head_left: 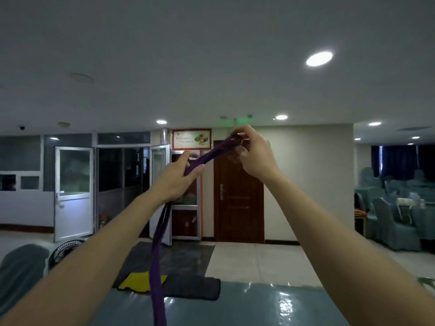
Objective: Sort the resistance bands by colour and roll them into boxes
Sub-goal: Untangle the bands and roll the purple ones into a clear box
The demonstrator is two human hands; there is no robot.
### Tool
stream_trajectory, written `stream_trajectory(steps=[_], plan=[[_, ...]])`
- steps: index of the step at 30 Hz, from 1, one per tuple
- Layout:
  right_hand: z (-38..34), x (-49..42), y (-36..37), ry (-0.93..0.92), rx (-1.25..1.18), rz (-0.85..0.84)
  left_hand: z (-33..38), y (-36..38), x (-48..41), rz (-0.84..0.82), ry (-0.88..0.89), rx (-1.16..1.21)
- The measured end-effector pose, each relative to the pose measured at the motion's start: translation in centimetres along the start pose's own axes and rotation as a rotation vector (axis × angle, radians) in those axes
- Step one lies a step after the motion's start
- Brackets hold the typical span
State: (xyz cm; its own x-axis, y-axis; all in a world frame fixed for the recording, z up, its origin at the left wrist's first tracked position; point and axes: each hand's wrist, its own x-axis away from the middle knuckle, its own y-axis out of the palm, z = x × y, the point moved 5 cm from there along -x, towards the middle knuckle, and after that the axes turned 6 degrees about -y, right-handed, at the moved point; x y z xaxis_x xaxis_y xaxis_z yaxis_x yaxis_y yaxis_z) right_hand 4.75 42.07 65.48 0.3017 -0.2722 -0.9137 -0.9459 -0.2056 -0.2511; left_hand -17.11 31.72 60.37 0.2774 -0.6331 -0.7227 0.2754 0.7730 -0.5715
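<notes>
Both arms up high in front, with a long purple band (pixel 204 158) pulled tight between the two hands. The left hand (pixel 179 177) lower down, its fingers (pixel 196 171) curled round the band and gripping it. The right hand (pixel 251 154) higher up and off to the right, its fingers (pixel 240 131) pinching the top end of the band, with a small loop of it right at the fingertips. From the left fingers, a slanted stretch of band going up to the right fingers. Below the left fingers, the rest of the band hanging down in two strands, past the left arm, over the desk (pixel 247 307) and out of the bottom of the picture. Shiny blue-green desk far below the fingers. At the far edge of the desk, under the left fingers and just behind the hanging band, a yellow piece (pixel 138 281) lying on a dark grey cloth (pixel 195 288); band or cloth, hard to tell. Far behind the fingers, a shut brown door (pixel 239 196), seen between the two hands. Just left of the right fingers, a red-edged sign (pixel 191 138) on the wall. Well left of the left fingers, a white glass door (pixel 74 194). Low down on the left, a black fan (pixel 63 252). Far to the right of the right fingers, chairs in blue-grey covers (pixel 395 222).
</notes>
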Motion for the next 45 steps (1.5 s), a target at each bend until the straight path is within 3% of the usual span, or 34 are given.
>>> stream_trajectory(steps=[3, 6, 10, 13, 15, 19, 21, 23, 26, 29, 34, 37, 40, 43, 45], plan=[[0.2, -0.7, -0.7, 0.084, -0.128, -0.015, 1.4, -1.7, -1.0, -0.009, 0.115, -0.142], [0.3, -0.4, -0.2, 0.162, -0.313, -0.007, 1.2, -2.1, -0.3, -0.006, 0.083, 0.052], [0.0, -0.9, 0.5, 0.147, -0.271, 0.043, 0.4, -2.6, 0.2, 0.065, 0.058, 0.123], [-0.2, -0.5, 1.7, 0.209, -0.350, -0.069, -0.6, -3.3, 0.2, 0.099, 0.007, 0.155], [-0.4, 0.2, 2.6, 0.225, -0.375, -0.181, -2.0, -2.7, 1.0, -0.055, -0.093, 0.249], [-0.8, 0.9, 3.8, 0.224, -0.334, -0.415, -3.9, 2.1, 6.4, -0.773, -0.300, 0.322], [-1.1, 1.1, 4.9, 0.188, -0.219, -0.609, -3.7, 4.4, 8.7, -0.899, -0.287, 0.331], [-1.1, 1.2, 6.1, 0.144, -0.108, -0.715, -2.8, 6.1, 9.3, -0.778, -0.277, 0.483], [-1.3, 0.9, 6.8, 0.060, -0.006, -0.713, -2.5, 8.2, 9.2, -0.574, -0.320, 0.947], [-0.6, 1.0, 6.2, 0.059, -0.066, -0.658, -3.2, 8.9, 9.0, -0.393, -0.320, 1.091], [2.8, 3.5, 5.5, 0.332, -0.403, -0.543, -4.0, 9.0, 8.3, -0.355, -0.295, 0.989], [5.8, 5.3, 5.7, 0.499, -0.399, -0.464, -4.2, 8.7, 7.9, -0.336, -0.305, 0.840], [8.6, 7.7, 6.1, 0.688, -0.277, -0.583, -4.1, 8.2, 7.8, -0.304, -0.180, 0.524], [10.0, 10.2, 6.7, 0.800, -0.326, -0.774, -3.9, 7.9, 7.9, -0.319, -0.125, 0.356], [10.4, 11.2, 6.8, 0.834, -0.408, -0.753, -3.8, 7.8, 7.9, -0.342, -0.104, 0.297]])
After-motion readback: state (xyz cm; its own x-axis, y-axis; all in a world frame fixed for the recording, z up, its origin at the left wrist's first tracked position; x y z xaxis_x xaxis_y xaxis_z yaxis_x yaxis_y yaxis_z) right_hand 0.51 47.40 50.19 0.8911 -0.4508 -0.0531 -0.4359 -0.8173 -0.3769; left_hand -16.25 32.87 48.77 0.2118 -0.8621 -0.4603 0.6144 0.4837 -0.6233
